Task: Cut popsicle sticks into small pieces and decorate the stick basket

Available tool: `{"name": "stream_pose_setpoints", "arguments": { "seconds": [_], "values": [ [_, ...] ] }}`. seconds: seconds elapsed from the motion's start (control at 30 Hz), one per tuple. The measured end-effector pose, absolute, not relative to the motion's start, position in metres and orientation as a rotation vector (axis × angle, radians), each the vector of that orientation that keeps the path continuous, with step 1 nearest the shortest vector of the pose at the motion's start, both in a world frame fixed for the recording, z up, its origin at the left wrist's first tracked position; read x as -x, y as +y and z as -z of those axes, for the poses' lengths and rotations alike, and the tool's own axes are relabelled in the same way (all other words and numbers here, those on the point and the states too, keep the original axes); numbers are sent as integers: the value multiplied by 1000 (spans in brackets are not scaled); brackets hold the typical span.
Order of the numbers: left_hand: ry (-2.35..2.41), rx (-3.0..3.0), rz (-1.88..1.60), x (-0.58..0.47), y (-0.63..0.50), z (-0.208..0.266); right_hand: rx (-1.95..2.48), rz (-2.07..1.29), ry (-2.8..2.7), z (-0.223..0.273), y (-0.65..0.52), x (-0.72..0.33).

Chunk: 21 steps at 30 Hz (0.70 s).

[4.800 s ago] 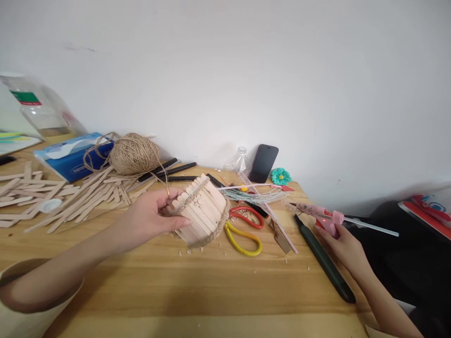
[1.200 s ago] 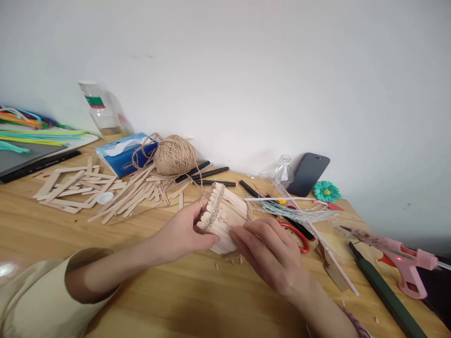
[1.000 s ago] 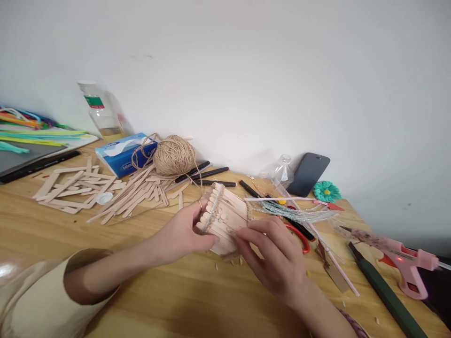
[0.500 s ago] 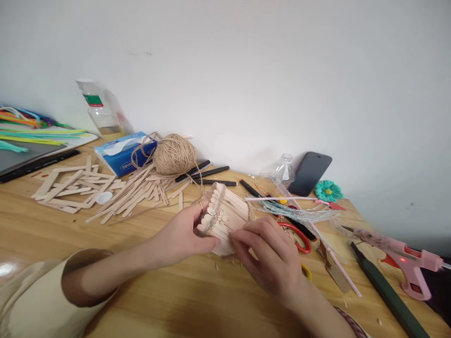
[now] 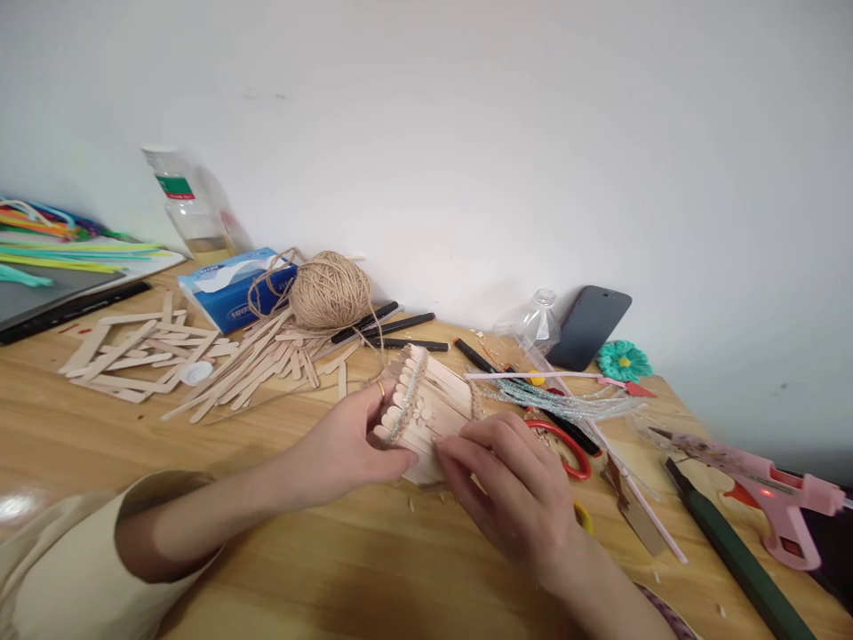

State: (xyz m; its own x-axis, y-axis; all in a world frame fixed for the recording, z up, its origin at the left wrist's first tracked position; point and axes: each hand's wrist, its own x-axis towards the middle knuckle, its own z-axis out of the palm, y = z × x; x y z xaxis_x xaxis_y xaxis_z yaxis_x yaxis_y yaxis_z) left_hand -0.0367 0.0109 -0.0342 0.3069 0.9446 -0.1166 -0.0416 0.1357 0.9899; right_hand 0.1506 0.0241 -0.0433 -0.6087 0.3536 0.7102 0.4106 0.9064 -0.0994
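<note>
A small holder built of wooden craft sticks [image 5: 450, 382] is tilted in front of me. Twine and a sparkly strip run round its scalloped rim, and a pale flower of small wooden pieces [image 5: 423, 411] sits on its side. My left hand [image 5: 363, 436] grips it at the scalloped end, thumb across the near face. Against the same face, just below the flower, my right hand [image 5: 510, 480] has thumb and forefinger pinched together. Whatever lies between those fingertips is too small or hidden to name.
Loose craft sticks [image 5: 246, 364], a ball of twine [image 5: 331, 291] and a blue tissue pack [image 5: 233, 289] lie at the left. To the right are sparkly pipe cleaners [image 5: 566, 396], red-handled scissors [image 5: 577, 458], a phone [image 5: 590, 327], a pink glue gun [image 5: 766, 493] and a dark green tool [image 5: 733, 542].
Almost nothing differs. Both hands keep their places on the craft-stick holder, and the view has shifted very slightly.
</note>
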Motion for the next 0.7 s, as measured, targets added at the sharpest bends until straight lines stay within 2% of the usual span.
{"name": "stream_pose_setpoints", "arguments": {
  "seconds": [0.57,0.7],
  "values": [
    [1038,-1207,-932,36,9,34,472,289,-2373,44,19,-155],
    [996,-1208,-931,38,10,33,543,199,-2277,39,16,-156]
  ]
}}
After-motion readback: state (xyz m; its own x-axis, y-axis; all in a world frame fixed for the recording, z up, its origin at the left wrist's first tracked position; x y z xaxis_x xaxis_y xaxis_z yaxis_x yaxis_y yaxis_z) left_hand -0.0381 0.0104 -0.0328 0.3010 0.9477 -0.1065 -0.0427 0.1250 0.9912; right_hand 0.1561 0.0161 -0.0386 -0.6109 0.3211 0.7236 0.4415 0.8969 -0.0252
